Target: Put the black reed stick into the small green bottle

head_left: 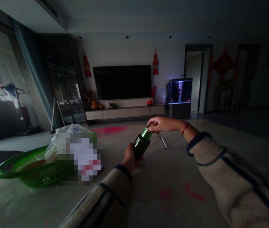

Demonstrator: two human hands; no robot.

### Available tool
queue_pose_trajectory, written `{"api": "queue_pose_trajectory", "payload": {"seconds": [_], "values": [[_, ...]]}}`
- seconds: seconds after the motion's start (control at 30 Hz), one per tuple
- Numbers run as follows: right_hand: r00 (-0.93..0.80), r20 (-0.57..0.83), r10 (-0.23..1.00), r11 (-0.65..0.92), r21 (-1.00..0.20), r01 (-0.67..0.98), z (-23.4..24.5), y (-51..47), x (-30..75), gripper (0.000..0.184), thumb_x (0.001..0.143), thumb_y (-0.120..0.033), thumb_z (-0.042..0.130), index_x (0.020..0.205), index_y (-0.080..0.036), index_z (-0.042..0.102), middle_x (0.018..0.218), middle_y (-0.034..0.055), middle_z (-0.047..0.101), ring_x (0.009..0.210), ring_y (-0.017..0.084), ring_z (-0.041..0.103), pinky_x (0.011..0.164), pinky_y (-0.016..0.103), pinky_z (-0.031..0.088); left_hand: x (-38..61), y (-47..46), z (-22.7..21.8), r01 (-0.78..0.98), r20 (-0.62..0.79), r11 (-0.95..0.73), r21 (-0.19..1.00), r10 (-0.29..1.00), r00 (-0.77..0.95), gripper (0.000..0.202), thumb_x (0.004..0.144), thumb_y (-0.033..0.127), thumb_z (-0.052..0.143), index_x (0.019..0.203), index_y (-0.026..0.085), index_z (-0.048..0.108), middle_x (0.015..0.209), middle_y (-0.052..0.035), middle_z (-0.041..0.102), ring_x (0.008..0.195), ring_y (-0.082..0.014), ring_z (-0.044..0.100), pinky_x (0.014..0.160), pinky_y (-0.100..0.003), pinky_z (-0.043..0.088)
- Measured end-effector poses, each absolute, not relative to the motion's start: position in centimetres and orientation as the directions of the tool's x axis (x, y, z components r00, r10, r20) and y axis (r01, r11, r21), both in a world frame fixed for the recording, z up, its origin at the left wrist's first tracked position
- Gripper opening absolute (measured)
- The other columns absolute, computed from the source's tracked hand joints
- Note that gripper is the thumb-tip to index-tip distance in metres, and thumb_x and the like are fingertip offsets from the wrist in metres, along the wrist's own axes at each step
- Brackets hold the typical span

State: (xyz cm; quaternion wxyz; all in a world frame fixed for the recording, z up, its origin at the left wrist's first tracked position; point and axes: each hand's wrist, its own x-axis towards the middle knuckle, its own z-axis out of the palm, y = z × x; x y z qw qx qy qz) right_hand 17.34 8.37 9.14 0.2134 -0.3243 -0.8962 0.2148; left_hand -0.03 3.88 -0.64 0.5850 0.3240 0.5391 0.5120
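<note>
Living-room television (122, 82): upper centre of the frame
Green bottle (141, 147): tilted, just below frame centre
Your left hand (129, 155): wrapped round its body
Your right hand (162, 123): pinching its top

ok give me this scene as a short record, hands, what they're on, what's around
Left hand: wrapped around the body of a green bottle
Right hand: fingers at the bottle's top end; exact grip hard to tell
Bottle pose: tilted, top leaning to the right
Near right hand: thin black-and-white item; unclear whether lying or hanging
Left side: green basket with a clear plastic bag, partly pixelated
Background: television above a low cabinet, lit fish tank to their right
</note>
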Motion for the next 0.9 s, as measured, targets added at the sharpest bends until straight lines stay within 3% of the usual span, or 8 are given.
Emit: {"api": "queue_pose_trajectory", "payload": {"seconds": [0.17,0.37,0.67,0.8,0.9], "values": [[-0.739,0.28,0.612,0.754,-0.488,0.439,9.47,8.03,18.02,0.048,0.062,-0.035,0.068,0.102,-0.013,0.053,0.095,0.0081,0.06,0.082,0.014,0.057,0.072,0.026,0.046,-0.22,4.17,-0.91,-0.27,-0.282,0.254,0.929,0.957,-0.07,0.049,0.084,0.044,0.017,0.102,0.009,0.046,0.059,-0.0042,0.054,0.032,-0.0101,0.045,0.029,-0.016,0.013],[-0.668,0.213,0.713,0.64,-0.587,0.496,9.31,8.39,17.59,0.039,0.074,-0.045,0.054,0.091,-0.011,0.057,0.076,0.0078,0.062,0.058,0.01,0.056,0.054,0.024,0.046,-0.19,4.22,-1.01,-0.242,-0.28,0.253,0.937,0.957,-0.082,0.05,0.084,0.045,0.015,0.098,0.009,0.048,0.059,-0.0047,0.054,0.034,-0.011,0.047,0.029,-0.016,0.013],[-0.709,0.247,0.661,0.7,-0.544,0.463,9.51,8.29,18.27,0.047,0.068,-0.035,0.064,0.108,-0.013,0.054,0.087,0.0069,0.063,0.068,0.011,0.058,0.062,0.023,0.046,-0.13,4.15,-0.99,-0.246,-0.282,0.247,0.937,0.952,-0.122,0.044,0.085,0.044,0.019,0.096,0.012,0.047,0.055,-0.0013,0.05,0.036,-0.0112,0.048,0.031,-0.016,0.019],[-0.669,0.219,0.71,0.652,-0.564,0.508,9.38,8.49,18.0,0.041,0.075,-0.044,0.053,0.1,-0.012,0.057,0.082,0.0079,0.063,0.059,0.01,0.056,0.053,0.022,0.045,-0.03,4.14,-0.92,-0.251,-0.298,0.26,0.932,0.946,-0.126,0.044,0.085,0.045,0.018,0.092,0.013,0.048,0.051,0.0,0.048,0.035,-0.011,0.047,0.032,-0.017,0.021],[-0.684,0.213,0.698,0.664,-0.55,0.506,9.35,8.49,17.91,0.04,0.074,-0.044,0.055,0.097,-0.011,0.057,0.076,0.0068,0.062,0.057,0.009,0.055,0.052,0.022,0.045,0.02,4.05,-0.76,-0.241,-0.303,0.266,0.933,0.944,-0.132,0.043,0.085,0.044,0.019,0.093,0.013,0.048,0.054,-0.0009,0.05,0.035,-0.0111,0.048,0.032,-0.017,0.021]]}}
